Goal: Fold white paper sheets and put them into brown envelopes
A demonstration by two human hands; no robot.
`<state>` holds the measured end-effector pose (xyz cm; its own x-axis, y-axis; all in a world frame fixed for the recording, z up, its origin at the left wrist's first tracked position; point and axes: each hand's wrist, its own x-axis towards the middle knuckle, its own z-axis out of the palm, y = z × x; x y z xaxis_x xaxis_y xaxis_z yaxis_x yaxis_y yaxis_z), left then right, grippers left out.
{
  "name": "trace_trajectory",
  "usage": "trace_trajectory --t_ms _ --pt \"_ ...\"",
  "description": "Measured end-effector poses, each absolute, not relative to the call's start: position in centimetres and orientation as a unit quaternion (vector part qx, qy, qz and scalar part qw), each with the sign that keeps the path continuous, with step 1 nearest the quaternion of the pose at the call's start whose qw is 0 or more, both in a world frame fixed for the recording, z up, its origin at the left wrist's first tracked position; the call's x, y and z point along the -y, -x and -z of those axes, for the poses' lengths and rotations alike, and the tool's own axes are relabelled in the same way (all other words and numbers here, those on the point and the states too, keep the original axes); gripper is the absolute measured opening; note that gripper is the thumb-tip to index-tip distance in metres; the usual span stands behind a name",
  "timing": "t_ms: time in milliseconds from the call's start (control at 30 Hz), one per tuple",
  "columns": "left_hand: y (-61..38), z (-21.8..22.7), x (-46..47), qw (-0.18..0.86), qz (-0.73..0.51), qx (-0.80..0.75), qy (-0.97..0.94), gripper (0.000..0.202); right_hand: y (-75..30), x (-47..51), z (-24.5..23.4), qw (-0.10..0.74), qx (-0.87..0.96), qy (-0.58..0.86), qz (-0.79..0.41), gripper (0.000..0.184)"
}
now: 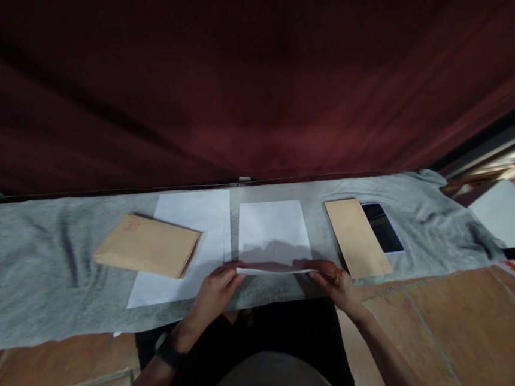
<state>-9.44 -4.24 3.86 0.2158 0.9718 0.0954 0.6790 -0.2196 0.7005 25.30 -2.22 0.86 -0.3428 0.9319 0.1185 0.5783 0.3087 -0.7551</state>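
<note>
A white sheet of paper (pixel 273 233) lies on the grey cloth (pixel 34 266) in front of me, its near edge lifted off the cloth. My left hand (pixel 216 291) pinches the near left corner of that sheet. My right hand (pixel 335 281) pinches the near right corner. To the left, a stack of brown envelopes (pixel 147 246) rests on a pile of white sheets (pixel 196 213). Right of the sheet lies a single narrow brown envelope (pixel 357 237), with a dark phone (pixel 382 227) beside it.
A dark red curtain (pixel 247 79) hangs behind the cloth. More white paper (pixel 509 210) sits at the far right beyond the cloth's end, beside something red and yellow. Brown floor tiles (pixel 468 331) lie at the near side. A dark watch is on my left wrist.
</note>
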Motion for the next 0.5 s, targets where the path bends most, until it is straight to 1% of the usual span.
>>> trace_trajectory --t_ms 100,267,400,500 --pt "8.9 -4.0 3.5 0.314 -0.295 -0.624 -0.651 0.031 -24.7 1.3 -0.8 0.295 0.695 0.567 -0.329 0.037" --pt "8.1 -3.8 2.3 0.302 -0.329 -0.663 -0.601 0.031 -23.7 -0.4 -1.0 0.292 0.661 0.601 -0.341 0.045" --pt "7.6 -3.8 0.9 0.287 -0.32 -0.688 -0.585 0.034 -22.9 -2.0 -1.2 0.265 0.662 0.635 -0.296 0.052" --pt "7.4 -3.7 -0.4 0.263 -0.301 -0.707 -0.584 0.035 -22.1 -3.3 -1.2 0.243 0.67 0.661 -0.236 0.054"
